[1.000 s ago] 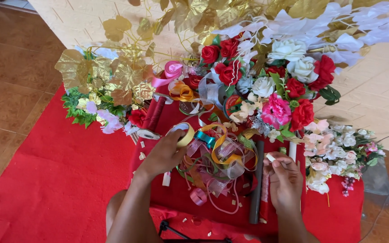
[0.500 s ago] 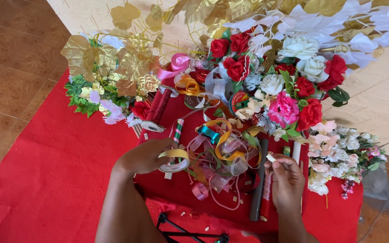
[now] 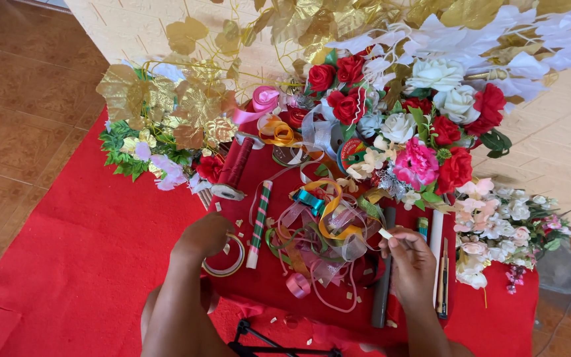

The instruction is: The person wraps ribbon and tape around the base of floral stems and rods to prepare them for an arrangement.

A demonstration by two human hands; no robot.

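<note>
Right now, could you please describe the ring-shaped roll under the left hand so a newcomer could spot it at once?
Start at the red cloth spread on the floor, then find the left hand near the ribbon pile. Under its fingers lies a flat tape roll, beside a green-and-red striped stick. Unlike the loose, curling ribbons nearby, it is a neat pale hoop with an open centre.

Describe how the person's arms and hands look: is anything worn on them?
Both forearms are bare, with no sleeves in view. The left hand and the right hand wear no gloves. No watch, bracelet or ring shows on either.
</note>
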